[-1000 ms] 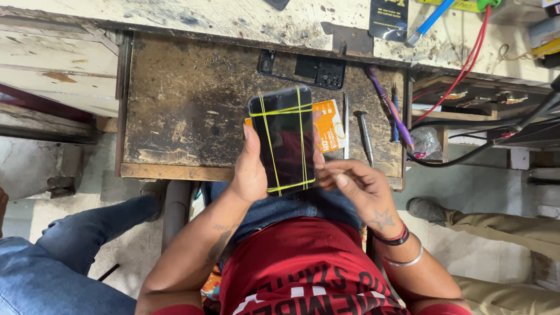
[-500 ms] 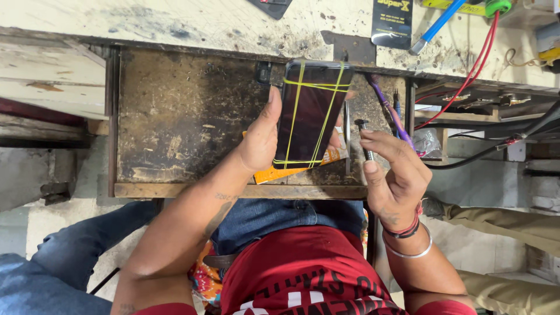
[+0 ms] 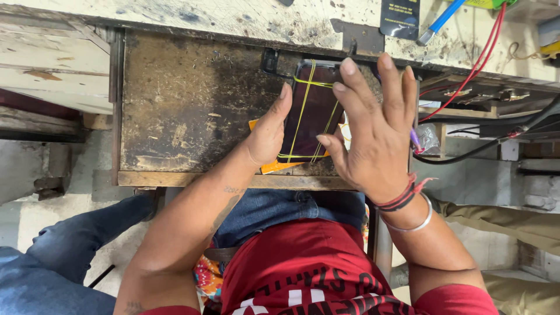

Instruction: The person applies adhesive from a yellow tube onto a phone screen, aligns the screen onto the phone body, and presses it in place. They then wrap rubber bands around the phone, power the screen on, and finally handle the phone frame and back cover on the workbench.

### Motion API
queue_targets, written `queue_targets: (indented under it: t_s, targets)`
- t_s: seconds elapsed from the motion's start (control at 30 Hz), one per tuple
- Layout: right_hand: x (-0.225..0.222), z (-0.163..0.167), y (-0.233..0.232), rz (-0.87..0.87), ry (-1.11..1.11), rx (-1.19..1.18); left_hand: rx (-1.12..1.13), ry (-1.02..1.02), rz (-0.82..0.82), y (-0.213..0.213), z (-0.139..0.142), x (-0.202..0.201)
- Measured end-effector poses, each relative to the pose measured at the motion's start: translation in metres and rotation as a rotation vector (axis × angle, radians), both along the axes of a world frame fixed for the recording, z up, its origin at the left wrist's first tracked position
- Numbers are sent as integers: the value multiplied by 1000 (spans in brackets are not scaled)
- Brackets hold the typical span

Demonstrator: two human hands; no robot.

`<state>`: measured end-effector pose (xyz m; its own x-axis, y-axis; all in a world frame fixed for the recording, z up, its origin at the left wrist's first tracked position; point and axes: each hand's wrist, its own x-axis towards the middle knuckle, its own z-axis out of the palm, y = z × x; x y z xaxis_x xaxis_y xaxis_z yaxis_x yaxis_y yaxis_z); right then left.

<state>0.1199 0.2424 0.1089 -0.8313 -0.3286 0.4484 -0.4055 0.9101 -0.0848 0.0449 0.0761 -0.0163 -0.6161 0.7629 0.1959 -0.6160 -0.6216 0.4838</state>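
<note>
A dark phone (image 3: 312, 111) wrapped in yellow rubber bands lies face up on an orange packet (image 3: 274, 167) in the open wooden drawer (image 3: 192, 111). My left hand (image 3: 269, 131) grips the phone's left edge, thumb along its side. My right hand (image 3: 373, 125) hovers over the phone's right side with fingers spread, holding nothing; it hides that edge of the phone.
A worn workbench top (image 3: 204, 17) runs along the far side with a blue-handled tool (image 3: 440, 20), red wires (image 3: 481, 49) and a dark card (image 3: 399, 16). Black cables (image 3: 490, 143) hang at right. Another person's jeans-clad leg (image 3: 58, 268) is at lower left.
The phone has gone from being held up over the drawer to lying flat further in. My right hand has risen from the drawer's right side and spread over the phone.
</note>
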Motion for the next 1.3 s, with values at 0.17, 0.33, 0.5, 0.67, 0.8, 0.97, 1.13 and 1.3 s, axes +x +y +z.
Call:
queue_targets:
  t_s: [0.17, 0.33, 0.5, 0.67, 0.8, 0.97, 1.13, 1.3]
  targets:
    - [9, -5, -13, -30, -6, 49, 54, 0, 28, 1, 1, -1]
    - [28, -18, -16, 5, 18, -41, 30, 79, 38, 1, 3, -4]
    - [38, -30, -12, 43, 49, -165, 120, 82, 10, 3, 5, -6]
    - [42, -35, -10, 67, 50, -215, 78, 66, 34, 1, 6, -4]
    - [42, -36, -9, 81, 38, -202, 55, 89, 64, 0, 9, -3]
    - [42, -43, -15, 118, 30, -187, 84, 77, 81, -1, 14, -4]
    - [45, -49, -21, 133, -35, -149, 47, 99, 139, -2, 17, -5]
    - [44, -54, -27, 136, -53, -110, 11, 130, 186, 0, 15, -6]
